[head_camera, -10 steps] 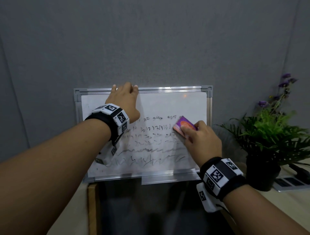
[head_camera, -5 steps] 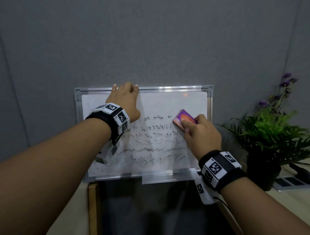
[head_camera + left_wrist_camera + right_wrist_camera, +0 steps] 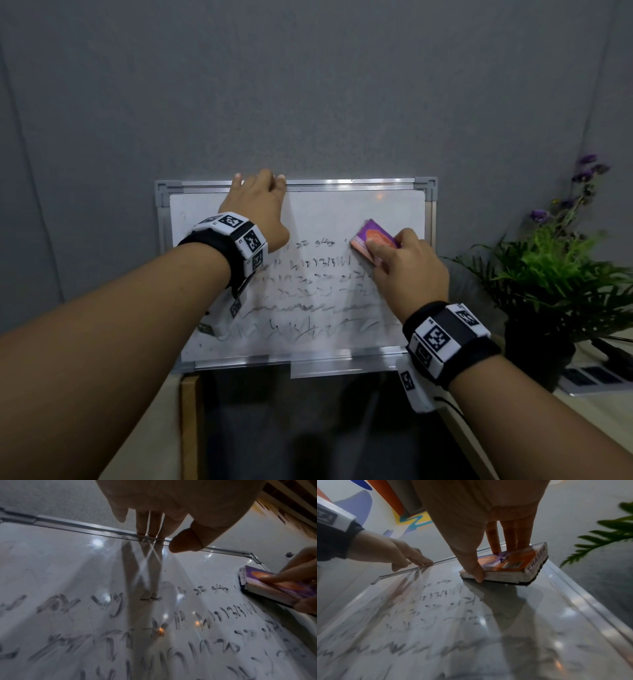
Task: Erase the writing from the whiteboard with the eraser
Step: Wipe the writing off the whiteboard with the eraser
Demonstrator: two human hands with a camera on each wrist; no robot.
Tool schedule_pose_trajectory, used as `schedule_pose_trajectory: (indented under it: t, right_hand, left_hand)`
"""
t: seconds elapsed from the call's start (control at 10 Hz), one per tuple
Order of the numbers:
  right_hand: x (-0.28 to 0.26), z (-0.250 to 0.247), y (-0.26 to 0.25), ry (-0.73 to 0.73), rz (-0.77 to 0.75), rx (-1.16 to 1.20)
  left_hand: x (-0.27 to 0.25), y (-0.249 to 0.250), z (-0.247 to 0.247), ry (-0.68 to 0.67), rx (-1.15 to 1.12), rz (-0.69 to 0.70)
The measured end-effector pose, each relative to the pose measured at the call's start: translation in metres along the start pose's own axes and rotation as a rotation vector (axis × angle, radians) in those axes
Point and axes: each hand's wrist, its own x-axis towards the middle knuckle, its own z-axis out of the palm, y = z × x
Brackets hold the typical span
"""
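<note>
Item: white rectangular whiteboard with silver metal frame (image 3: 342, 212), standing upright against a grey wall (image 3: 308, 85); smeared black writing (image 3: 308, 284) is covering its middle and lower area, while the top band is showing bare.

Item: purple-and-orange block eraser with dark felt underside (image 3: 375, 240), lying flat against the board surface at about 2 o'clock from the board's centre, just inside the right frame edge. In the right wrist view the word "ERASER" is showing on the eraser's (image 3: 508, 563) short side.

Item: right hand (image 3: 407, 270), sitting at 5 o'clock from the eraser; it is pinching the block, thumb on one long side, three fingers (image 3: 509, 538) pressing down on the printed top.

Item: left hand (image 3: 257, 209), at 11 o'clock from the board's centre; its straight fingers (image 3: 149, 524) are resting together on the top frame rail, thumb free, gripping nothing.

Item: green potted plant with purple flowers (image 3: 555, 274), standing at 3 o'clock, beside the board.
</note>
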Motion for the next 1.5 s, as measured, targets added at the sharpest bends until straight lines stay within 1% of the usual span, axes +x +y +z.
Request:
schedule_pose_trajectory:
  t: [0.1, 0.2, 0.3, 0.4, 0.5, 0.6, 0.7, 0.8, 0.9, 1.0, 1.1, 1.2, 1.3, 1.4, 1.5]
  right_hand:
    - [0.005, 0.001, -0.015, 0.0, -0.025, 0.015]
    - [-0.004, 0.007, -0.024, -0.049, -0.069, 0.012]
    - [-0.014, 0.009, -0.015, -0.058, -0.069, 0.01]
    - [-0.01, 0.002, -0.002, -0.061, -0.024, -0.028]
    - [0.0, -0.002, -0.004, -0.025, -0.004, -0.011]
    - [-0.003, 0.002, -0.017, -0.026, -0.05, 0.019]
    - [-0.018, 0.012, -0.018, -0.042, -0.093, 0.029]
    - [-0.03, 0.015, -0.004, -0.051, -0.066, 0.021]
    - [-0.026, 0.01, 0.008, -0.02, -0.011, 0.009]
    - [-0.013, 0.007, 0.005, -0.007, 0.008, 0.001]
    - [-0.015, 0.011, -0.003, -0.033, -0.026, -0.004]
    - [-0.028, 0.014, -0.001, -0.049, -0.053, -0.005]
    - [-0.03, 0.011, 0.008, -0.052, -0.039, 0.006]
    - [-0.019, 0.008, 0.012, -0.006, 0.0, 0.013]
    - [-0.012, 0.008, 0.003, -0.019, -0.015, -0.005]
  left_hand:
    - [0.0, 0.0, 0.0, 0.002, 0.003, 0.0]
    - [0.0, 0.0, 0.0, 0.001, 0.006, 0.002]
    - [0.0, -0.001, 0.0, -0.001, 0.002, -0.001]
    - [0.001, 0.0, 0.001, 0.0, 0.004, 0.0]
    - [0.001, 0.0, 0.001, 0.0, 0.0, 0.001]
    - [0.0, 0.0, 0.001, -0.002, 0.004, -0.001]
    - [0.001, 0.0, 0.001, -0.004, 0.003, -0.003]
    - [0.001, -0.001, 0.001, -0.003, 0.001, -0.004]
    - [0.001, -0.001, 0.002, -0.005, 0.004, -0.004]
    - [0.001, -0.001, 0.002, -0.007, 0.009, -0.003]
    - [0.001, -0.001, 0.001, -0.005, 0.01, -0.008]
    - [0.001, -0.001, 0.002, -0.004, 0.01, -0.005]
    - [0.001, -0.002, 0.002, 0.0, 0.01, -0.003]
    - [0.002, -0.002, 0.003, 0.002, 0.01, -0.003]
    - [0.002, -0.001, 0.003, 0.002, 0.006, -0.004]
